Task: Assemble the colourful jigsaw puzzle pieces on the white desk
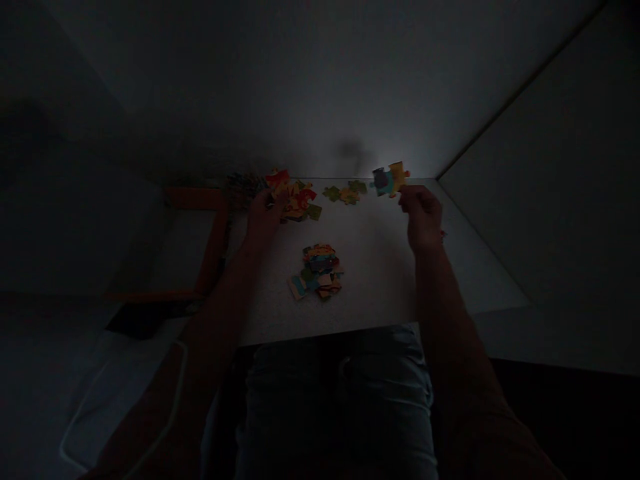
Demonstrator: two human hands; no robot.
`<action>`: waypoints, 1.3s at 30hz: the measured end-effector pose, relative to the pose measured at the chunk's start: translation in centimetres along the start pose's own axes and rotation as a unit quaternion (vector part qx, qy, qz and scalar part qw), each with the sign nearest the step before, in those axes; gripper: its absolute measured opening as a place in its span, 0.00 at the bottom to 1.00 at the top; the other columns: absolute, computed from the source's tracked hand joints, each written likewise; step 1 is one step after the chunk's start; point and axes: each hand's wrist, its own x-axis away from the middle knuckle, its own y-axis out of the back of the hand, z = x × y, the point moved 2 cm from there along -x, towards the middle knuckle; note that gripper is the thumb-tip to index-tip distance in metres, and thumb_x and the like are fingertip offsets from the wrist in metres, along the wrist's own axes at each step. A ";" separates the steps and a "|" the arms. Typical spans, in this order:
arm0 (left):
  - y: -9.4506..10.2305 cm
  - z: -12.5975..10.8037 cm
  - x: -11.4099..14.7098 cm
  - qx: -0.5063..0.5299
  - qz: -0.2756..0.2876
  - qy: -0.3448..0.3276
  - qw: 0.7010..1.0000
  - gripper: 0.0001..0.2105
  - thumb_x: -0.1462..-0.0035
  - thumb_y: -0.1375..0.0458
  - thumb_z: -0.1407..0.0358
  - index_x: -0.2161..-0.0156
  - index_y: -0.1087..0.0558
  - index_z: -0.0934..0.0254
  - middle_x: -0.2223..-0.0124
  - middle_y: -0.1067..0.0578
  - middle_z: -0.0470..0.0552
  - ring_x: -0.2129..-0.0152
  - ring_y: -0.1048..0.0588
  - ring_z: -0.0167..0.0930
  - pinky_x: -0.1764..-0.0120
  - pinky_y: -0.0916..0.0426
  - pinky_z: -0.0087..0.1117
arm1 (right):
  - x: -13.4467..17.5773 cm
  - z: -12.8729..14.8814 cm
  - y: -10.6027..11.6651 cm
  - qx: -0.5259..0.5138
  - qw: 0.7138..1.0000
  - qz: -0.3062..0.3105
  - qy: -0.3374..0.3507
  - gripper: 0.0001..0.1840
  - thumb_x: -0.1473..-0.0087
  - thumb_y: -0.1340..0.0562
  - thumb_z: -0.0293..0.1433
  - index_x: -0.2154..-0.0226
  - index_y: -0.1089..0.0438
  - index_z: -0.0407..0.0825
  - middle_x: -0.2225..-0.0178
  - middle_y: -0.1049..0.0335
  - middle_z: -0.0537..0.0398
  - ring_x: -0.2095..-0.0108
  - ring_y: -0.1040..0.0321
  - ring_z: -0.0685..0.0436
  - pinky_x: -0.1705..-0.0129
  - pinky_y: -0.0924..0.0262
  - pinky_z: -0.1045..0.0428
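In the dim head view, my right hand [423, 210] pinches two joined puzzle pieces [390, 179], one blue-grey and teal, one yellow, held up near the far edge of the table. At the back left, my left hand [265, 217] has its fingers curled around the edge of a pile of red, yellow and green puzzle pieces [300, 200]. Its fingertips are partly hidden among them. Between the hands lie several green and yellow puzzle pieces [349, 194]. Nearer to me is another heap of mixed puzzle pieces [320, 270], overlapping one another.
The white table [375, 287] meets a pale wall [320, 87] at its far edge. An orange-brown frame [213, 247] stands at the left, beside a dark bristly object [245, 187]. A white cable [177, 393] hangs by my left arm. My legs in jeans [340, 400] are below the front edge.
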 end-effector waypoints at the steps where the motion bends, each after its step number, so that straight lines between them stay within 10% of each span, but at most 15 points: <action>1: 0.0 0.0 0.0 0.003 0.003 0.001 1.000 0.21 0.42 0.46 0.47 0.56 0.30 0.64 0.58 0.27 0.54 0.66 0.25 0.31 0.72 0.28 0.25 | -0.4 -0.6 1.9 0.028 0.999 -0.027 -0.012 0.14 0.45 0.41 0.46 0.69 0.31 0.54 0.72 0.35 0.55 0.71 0.38 0.45 0.68 0.41 0.49; 7: -0.3 0.4 -0.2 0.016 0.001 -0.008 1.000 0.21 0.42 0.45 0.48 0.55 0.29 0.64 0.58 0.27 0.55 0.67 0.25 0.30 0.75 0.30 0.24 | 0.3 -5.0 11.2 0.205 0.976 -0.007 -0.077 0.13 0.46 0.39 0.43 0.68 0.28 0.50 0.69 0.28 0.47 0.70 0.33 0.44 0.68 0.41 0.48; 12: -0.4 0.6 -0.1 0.018 0.027 -0.022 0.999 0.23 0.43 0.44 0.46 0.54 0.29 0.64 0.58 0.27 0.55 0.67 0.25 0.31 0.75 0.30 0.25 | 1.3 -6.9 13.1 0.304 0.948 -0.007 -0.090 0.14 0.51 0.35 0.43 0.69 0.27 0.50 0.71 0.28 0.49 0.73 0.34 0.43 0.69 0.43 0.46; 16: -0.5 0.4 0.2 0.005 0.048 -0.006 0.999 0.23 0.42 0.46 0.46 0.54 0.30 0.65 0.58 0.27 0.56 0.68 0.25 0.31 0.75 0.30 0.25 | 1.4 -5.3 9.8 0.293 0.954 -0.041 -0.046 0.14 0.48 0.36 0.44 0.68 0.29 0.50 0.70 0.29 0.47 0.73 0.35 0.44 0.69 0.43 0.47; 26: -1.2 0.4 0.4 -0.008 0.143 -0.028 0.989 0.21 0.43 0.43 0.49 0.58 0.29 0.68 0.63 0.26 0.54 0.73 0.27 0.27 0.75 0.33 0.23 | 2.6 1.8 -8.6 0.053 0.966 0.252 0.029 0.17 0.43 0.40 0.46 0.58 0.28 0.54 0.63 0.28 0.54 0.71 0.36 0.47 0.67 0.41 0.50; 39: -0.7 0.6 0.2 -0.013 0.085 -0.013 0.996 0.21 0.42 0.45 0.49 0.55 0.29 0.67 0.60 0.26 0.56 0.68 0.26 0.30 0.74 0.31 0.24 | 2.5 -0.1 -7.7 -0.172 0.970 0.159 -0.070 0.14 0.46 0.37 0.45 0.70 0.33 0.52 0.73 0.36 0.59 0.77 0.45 0.51 0.74 0.48 0.53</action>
